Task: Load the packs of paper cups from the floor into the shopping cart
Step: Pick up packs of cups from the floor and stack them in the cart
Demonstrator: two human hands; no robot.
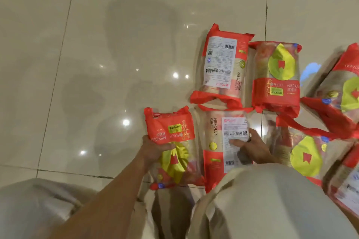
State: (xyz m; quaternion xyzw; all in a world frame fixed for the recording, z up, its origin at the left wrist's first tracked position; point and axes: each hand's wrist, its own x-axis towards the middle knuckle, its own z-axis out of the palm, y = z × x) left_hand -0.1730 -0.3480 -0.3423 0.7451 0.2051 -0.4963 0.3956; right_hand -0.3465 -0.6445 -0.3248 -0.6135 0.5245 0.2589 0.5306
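Observation:
Several red and clear packs of paper cups lie on the tiled floor. My left hand (pixel 155 149) grips the nearest-left pack (pixel 171 132) around its middle, thumb across the front. Beside it lies a pack with a white label (pixel 219 137); my right hand (pixel 250 147) rests on that label with the thumb and fingers spread around the pack's right edge. Two more packs (pixel 223 64) (pixel 277 75) lie side by side farther away. Other packs (pixel 307 153) (pixel 343 87) sit at the right. No shopping cart is in view.
My knees in light trousers (pixel 268 200) fill the bottom of the view, partly covering the near packs. Glossy beige floor tiles (pixel 97 64) stretch to the left and far side, with dark grout lines.

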